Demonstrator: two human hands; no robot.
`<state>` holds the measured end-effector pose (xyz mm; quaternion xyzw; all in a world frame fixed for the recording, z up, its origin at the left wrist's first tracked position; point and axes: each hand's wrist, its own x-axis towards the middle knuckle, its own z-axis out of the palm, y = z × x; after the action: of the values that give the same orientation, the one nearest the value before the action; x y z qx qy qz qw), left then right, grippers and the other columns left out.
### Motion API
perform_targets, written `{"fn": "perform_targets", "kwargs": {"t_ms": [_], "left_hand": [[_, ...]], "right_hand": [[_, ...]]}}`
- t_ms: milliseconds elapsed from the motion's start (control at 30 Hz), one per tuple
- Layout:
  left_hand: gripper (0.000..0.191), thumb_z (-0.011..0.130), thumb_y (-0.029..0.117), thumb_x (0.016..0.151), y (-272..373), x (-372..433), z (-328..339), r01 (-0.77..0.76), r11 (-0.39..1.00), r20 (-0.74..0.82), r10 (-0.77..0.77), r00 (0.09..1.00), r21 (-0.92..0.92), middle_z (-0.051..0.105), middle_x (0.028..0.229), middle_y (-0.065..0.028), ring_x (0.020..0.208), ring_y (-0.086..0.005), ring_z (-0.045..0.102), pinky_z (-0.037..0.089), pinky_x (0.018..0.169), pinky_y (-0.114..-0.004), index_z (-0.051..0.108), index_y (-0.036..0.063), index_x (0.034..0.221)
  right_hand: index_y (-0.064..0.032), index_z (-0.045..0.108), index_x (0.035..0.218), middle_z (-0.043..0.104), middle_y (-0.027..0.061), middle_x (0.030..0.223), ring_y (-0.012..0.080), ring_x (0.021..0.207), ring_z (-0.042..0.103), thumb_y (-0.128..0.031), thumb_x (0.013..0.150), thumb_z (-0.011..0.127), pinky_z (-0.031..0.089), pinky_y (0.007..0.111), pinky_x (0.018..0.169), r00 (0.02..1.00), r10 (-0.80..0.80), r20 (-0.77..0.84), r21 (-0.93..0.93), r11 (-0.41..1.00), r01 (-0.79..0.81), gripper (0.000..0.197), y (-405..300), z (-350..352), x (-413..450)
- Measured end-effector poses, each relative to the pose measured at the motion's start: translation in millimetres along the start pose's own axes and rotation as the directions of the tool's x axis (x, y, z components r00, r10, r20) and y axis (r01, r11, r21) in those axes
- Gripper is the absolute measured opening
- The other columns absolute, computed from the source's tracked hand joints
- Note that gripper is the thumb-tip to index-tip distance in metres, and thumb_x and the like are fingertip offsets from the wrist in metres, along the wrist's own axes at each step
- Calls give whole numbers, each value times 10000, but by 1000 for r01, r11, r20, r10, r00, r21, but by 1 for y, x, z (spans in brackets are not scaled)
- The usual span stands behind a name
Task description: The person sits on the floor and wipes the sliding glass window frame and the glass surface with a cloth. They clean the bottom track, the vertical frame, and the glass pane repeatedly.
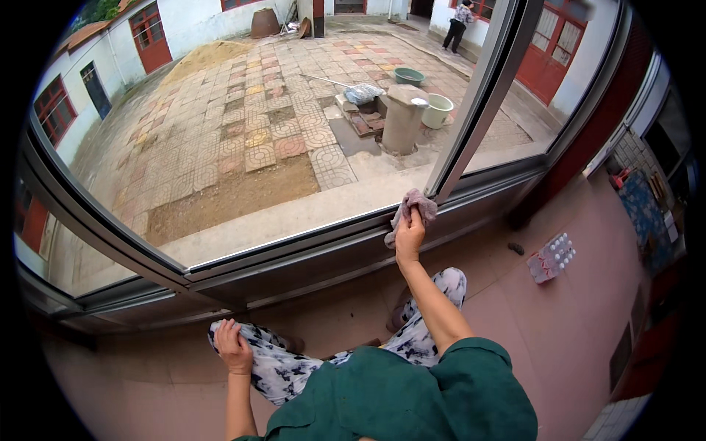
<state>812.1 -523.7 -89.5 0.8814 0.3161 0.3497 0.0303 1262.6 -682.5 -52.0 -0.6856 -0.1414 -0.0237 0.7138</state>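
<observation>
My right hand (410, 237) grips a greyish-pink cloth (417, 206). The cloth lies against the lower metal window frame (309, 243), where the upright sash bar (469, 105) meets the sill track. Resting on my left knee is my left hand (234, 346), which holds nothing; its fingers lie over the patterned trouser leg (281, 364). I sit low, facing the large glass pane (248, 138), with my knees apart. Part of a low seat or its edge shows between my legs, but I cannot tell its kind.
On the floor to the right stands a pack of bottles (551, 258) beside a small dark object (516, 248). Beyond the glass lie a paved courtyard (265, 121), a concrete pillar (401, 121), a pale bucket (438, 112) and a green basin (409, 76). A person (459, 26) stands far off.
</observation>
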Motion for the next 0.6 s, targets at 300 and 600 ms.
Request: {"fn": "perform_targets", "kwargs": {"t_ms": [300,600], "left_hand": [[175,589,58,902,109,54,33,491,390,399,-296,868,-779,634,1162,-90,1077,-193,590,456,929,-308,633,8,1063],[389,551,380,959,148,80,60,709,192,717,-33,696,-679,608,831,-5,730,-93,499,432,694,-250,625,2,1015]], "right_hand": [[7,514,1276,590,155,1242,313,1147,561,-182,948,457,416,455,1031,564,170,808,568,27,-822,383,-40,3,-88],[-9,503,1291,579,144,1258,310,1162,550,-263,921,574,422,472,1017,397,203,895,410,-24,-912,455,-36,12,-136]]}}
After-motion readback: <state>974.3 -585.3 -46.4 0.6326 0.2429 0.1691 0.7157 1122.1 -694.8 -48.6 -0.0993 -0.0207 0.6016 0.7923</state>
